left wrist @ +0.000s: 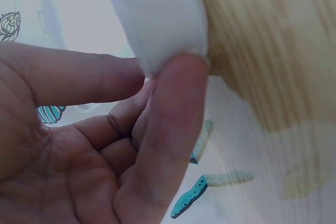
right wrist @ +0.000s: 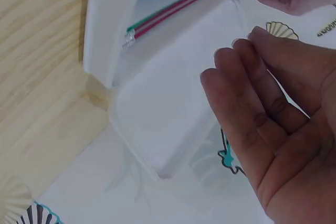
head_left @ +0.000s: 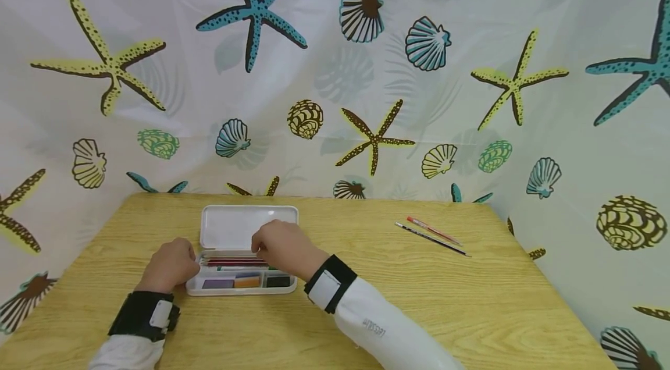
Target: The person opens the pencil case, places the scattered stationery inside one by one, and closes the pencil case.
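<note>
A white pencil case (head_left: 241, 292) lies on the table with its lid (head_left: 225, 227) folded back. Inside are several pencils (head_left: 235, 262) and, in the front row, a purple block (head_left: 217, 284), an orange block (head_left: 246, 282) and a black block (head_left: 277, 281). The left hand (head_left: 170, 265) pinches the case's left end between thumb and finger, as the left wrist view shows on the white wall (left wrist: 163, 19). Over the right part of the case hovers the right hand (head_left: 288, 248), its fingers gently bent and nothing between them in the right wrist view.
To the right on the wooden table (head_left: 366, 277) lie a red pencil or pen (head_left: 434, 231) and a dark pencil (head_left: 431, 238), side by side. Behind the table hangs a white cloth (head_left: 335, 79) printed with starfish and shells. Both wrists wear black straps.
</note>
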Tool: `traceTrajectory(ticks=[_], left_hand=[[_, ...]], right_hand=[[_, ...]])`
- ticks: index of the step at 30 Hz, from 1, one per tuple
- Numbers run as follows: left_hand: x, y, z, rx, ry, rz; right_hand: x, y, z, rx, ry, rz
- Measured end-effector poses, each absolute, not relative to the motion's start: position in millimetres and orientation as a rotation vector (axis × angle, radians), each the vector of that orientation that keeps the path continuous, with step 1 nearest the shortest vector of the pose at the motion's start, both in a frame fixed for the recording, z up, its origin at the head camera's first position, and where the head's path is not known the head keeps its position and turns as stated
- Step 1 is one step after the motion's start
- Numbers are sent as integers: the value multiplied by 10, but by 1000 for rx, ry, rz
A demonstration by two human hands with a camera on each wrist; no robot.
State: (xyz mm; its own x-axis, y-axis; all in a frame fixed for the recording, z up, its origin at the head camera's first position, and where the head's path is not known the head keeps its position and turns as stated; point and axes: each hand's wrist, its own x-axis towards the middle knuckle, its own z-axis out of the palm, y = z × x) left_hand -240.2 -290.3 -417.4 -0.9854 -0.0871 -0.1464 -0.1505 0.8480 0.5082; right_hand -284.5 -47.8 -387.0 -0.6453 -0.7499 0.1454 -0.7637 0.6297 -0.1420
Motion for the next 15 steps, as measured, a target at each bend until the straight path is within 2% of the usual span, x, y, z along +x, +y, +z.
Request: traceTrajectory(ticks=[15], left_hand=[[-2397,-2883,-4183,-170,2918,789]], right_hand=[[-2848,227,-3724,1150,-2655,476]])
